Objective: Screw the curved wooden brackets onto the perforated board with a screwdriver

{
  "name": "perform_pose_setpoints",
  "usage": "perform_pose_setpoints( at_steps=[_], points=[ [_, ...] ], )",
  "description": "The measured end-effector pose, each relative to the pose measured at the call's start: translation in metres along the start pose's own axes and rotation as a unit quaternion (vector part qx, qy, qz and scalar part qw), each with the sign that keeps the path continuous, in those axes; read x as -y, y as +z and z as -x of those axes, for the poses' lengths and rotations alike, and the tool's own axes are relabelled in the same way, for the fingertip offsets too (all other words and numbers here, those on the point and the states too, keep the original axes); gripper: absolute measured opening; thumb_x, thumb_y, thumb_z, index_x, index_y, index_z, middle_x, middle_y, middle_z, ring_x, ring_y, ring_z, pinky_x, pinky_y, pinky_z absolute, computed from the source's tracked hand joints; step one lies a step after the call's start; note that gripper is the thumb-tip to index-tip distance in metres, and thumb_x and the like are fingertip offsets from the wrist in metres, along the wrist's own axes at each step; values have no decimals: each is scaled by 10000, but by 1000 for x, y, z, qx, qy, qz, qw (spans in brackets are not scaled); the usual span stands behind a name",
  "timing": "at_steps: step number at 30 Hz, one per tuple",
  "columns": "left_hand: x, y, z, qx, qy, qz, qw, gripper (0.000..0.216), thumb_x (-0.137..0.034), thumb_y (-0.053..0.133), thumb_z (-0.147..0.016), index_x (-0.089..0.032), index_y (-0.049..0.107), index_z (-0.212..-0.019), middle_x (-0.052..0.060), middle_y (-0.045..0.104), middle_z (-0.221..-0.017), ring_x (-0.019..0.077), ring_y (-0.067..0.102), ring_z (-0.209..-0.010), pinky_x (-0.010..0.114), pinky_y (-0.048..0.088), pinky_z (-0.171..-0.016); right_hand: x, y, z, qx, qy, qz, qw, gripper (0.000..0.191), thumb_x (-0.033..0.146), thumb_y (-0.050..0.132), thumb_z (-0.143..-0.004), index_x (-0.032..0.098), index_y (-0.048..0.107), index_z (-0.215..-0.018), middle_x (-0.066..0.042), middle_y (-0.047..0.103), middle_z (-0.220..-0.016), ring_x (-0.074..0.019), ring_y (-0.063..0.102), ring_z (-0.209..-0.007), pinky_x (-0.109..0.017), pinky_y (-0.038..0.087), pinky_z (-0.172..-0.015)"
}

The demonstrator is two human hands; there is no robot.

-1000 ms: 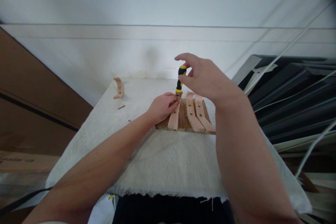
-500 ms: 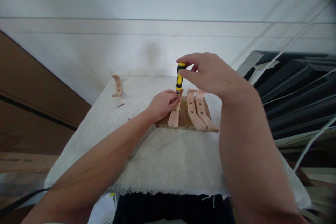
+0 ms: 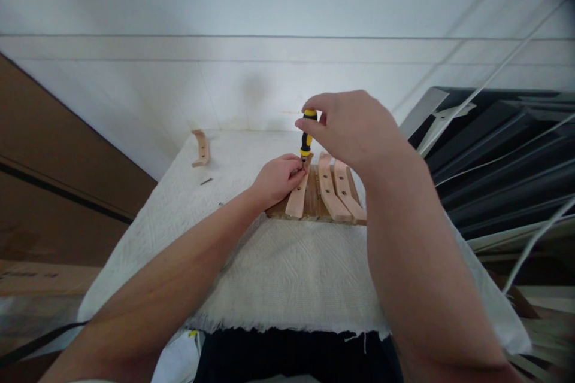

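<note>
My right hand (image 3: 344, 125) grips a black and yellow screwdriver (image 3: 306, 140) by the top of its handle, thumb and fingers around it. The screwdriver stands nearly upright, its tip down at the upper part of a curved wooden hook (image 3: 296, 200). At that tip, my left hand (image 3: 281, 179) has its thumb and fingertips pinched together against the hook; what they pinch is too small to make out. Below lies a brown wooden board (image 3: 313, 197). Two more curved wooden hooks, a middle one (image 3: 330, 191) and a right one (image 3: 347, 191), lie on it, dark holes showing.
Another wooden hook (image 3: 202, 148) lies at the far left of the cloth-covered table (image 3: 287, 275). A screw (image 3: 206, 181) is near it. Behind the table rises a white wall (image 3: 251, 90). Dark panels (image 3: 503, 137) lean at the right, and brown cardboard (image 3: 54, 179) stands at the left.
My right hand has turned slightly around the screwdriver handle, and its forearm has swung a little left. My left hand holds nearly the same spot.
</note>
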State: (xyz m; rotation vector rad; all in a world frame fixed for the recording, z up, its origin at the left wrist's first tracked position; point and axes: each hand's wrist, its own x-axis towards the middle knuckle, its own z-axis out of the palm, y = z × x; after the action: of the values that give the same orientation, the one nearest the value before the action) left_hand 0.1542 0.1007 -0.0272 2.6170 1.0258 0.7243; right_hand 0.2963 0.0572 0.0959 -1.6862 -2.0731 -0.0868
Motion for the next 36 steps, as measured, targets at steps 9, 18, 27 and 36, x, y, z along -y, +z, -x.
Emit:
perform_pose_setpoints(
  at_steps=[9, 18, 27, 36],
  points=[
    [0, 1, 1, 3, 7, 1, 1000, 270, -280, 441, -898, -152, 659, -801, 79, 674, -995, 190, 624, -949, 320, 499, -864, -4, -9, 2, 20, 23, 44, 999, 256, 305, 495, -870, 151, 684, -948, -128, 671, -876, -275, 615, -900, -386, 445, -780],
    [1, 2, 1, 0, 10, -3, 1000, 240, -267, 472, -897, -151, 672, -832, 71, 668, -964, 176, 626, -896, 306, 501, -837, -8, 9, -4, -24, -28, -19, 999, 307, 225, 498, -823, 182, 666, -1076, -108, 681, -978, -265, 610, -951, -407, 453, -839],
    [2, 2, 1, 3, 12, 2, 1000, 274, -278, 458, -914, -145, 672, -807, 76, 676, -948, 180, 626, -924, 306, 502, -852, -2, -4, -1, -17, -30, -38, 999, 179, 244, 590, -752, 167, 688, -881, -65, 670, -785, -214, 610, -779, -348, 452, -732],
    [1, 3, 3, -6, 1, -1, 1000, 246, -273, 477, -907, -158, 669, -807, 66, 668, -957, 170, 622, -899, 299, 502, -840, -8, 8, -4, 16, -44, -59, 997, 361, 173, 510, -767, 174, 645, -1102, -76, 693, -950, -205, 618, -830, -329, 437, -739]
  ],
)
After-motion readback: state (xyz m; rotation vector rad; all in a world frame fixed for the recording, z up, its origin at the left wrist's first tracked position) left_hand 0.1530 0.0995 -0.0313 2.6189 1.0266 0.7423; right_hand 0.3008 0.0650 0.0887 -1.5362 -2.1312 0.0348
